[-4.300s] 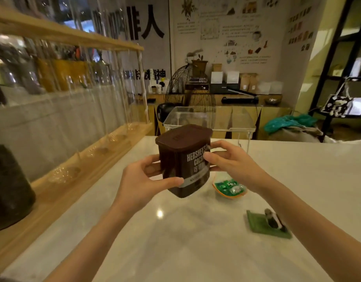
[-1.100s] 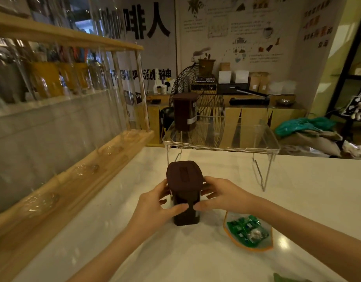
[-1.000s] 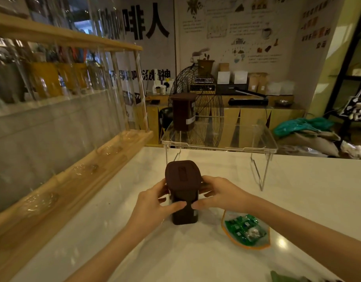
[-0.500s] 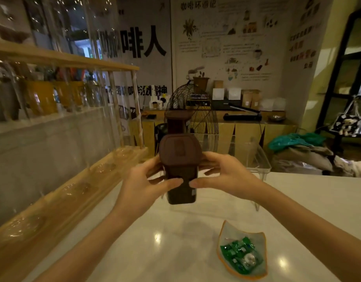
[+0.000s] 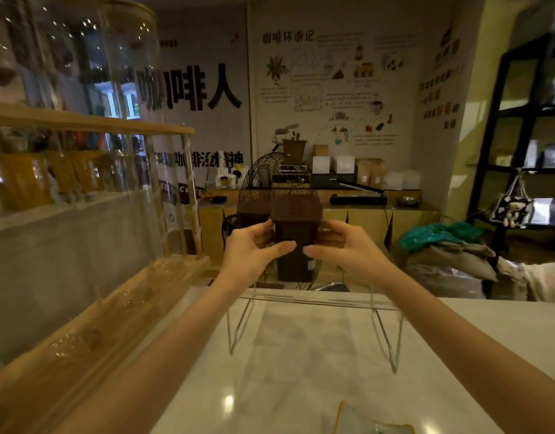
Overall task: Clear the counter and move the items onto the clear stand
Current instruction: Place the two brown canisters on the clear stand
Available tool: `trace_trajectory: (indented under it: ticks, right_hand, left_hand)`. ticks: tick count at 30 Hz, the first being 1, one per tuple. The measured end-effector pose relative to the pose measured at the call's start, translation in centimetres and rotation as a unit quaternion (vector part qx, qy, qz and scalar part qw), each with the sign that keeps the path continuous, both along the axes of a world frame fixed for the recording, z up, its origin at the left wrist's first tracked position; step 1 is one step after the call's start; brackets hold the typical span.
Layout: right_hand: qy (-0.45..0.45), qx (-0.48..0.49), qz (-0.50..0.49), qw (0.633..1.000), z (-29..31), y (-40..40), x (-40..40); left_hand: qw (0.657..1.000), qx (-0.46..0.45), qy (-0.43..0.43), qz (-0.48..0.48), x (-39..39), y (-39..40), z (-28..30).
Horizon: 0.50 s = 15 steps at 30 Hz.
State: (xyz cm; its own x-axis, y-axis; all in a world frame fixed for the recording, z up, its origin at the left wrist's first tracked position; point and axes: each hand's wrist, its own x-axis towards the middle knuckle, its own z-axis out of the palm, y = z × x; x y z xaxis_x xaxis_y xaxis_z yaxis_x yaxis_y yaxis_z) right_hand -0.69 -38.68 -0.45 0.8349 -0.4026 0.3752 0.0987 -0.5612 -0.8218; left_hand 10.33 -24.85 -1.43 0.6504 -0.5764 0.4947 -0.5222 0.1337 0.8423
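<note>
A dark brown cocoa tub (image 5: 294,233) with a brown lid is held between both hands over the top of the clear stand (image 5: 317,303). My left hand (image 5: 249,252) grips its left side and my right hand (image 5: 342,249) grips its right side, thumbs in front. Whether the tub's base touches the stand's top I cannot tell. A second brown tub (image 5: 252,216) stands on the stand just behind and left, mostly hidden by my left hand. The stand rests on wire legs on the white marble counter (image 5: 285,386).
A small orange-rimmed dish (image 5: 368,422) lies at the counter's near edge, cut off by the frame. A wooden rack with glass cylinders (image 5: 91,308) runs along the left. Beyond the counter are a wire dome (image 5: 263,180), a back bench and sacks on the floor.
Both hands lifted the brown tub off the counter and carried it forward and up over the clear stand. The dish has slid toward the bottom of the view.
</note>
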Motion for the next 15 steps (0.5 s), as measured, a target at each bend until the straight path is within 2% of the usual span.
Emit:
trace_trajectory:
  ticks: [10, 15]
  right_hand:
    - [0.026, 0.019, -0.018, 0.999, -2.3, -3.2, 2.9]
    - [0.028, 0.012, -0.036, 0.999, -2.7, -3.4, 3.3]
  left_hand:
    - [0.999, 0.031, 0.035, 0.012, 2.2, -3.1, -1.6]
    - [0.998, 0.059, 0.013, 0.035, 2.3, -3.4, -1.3]
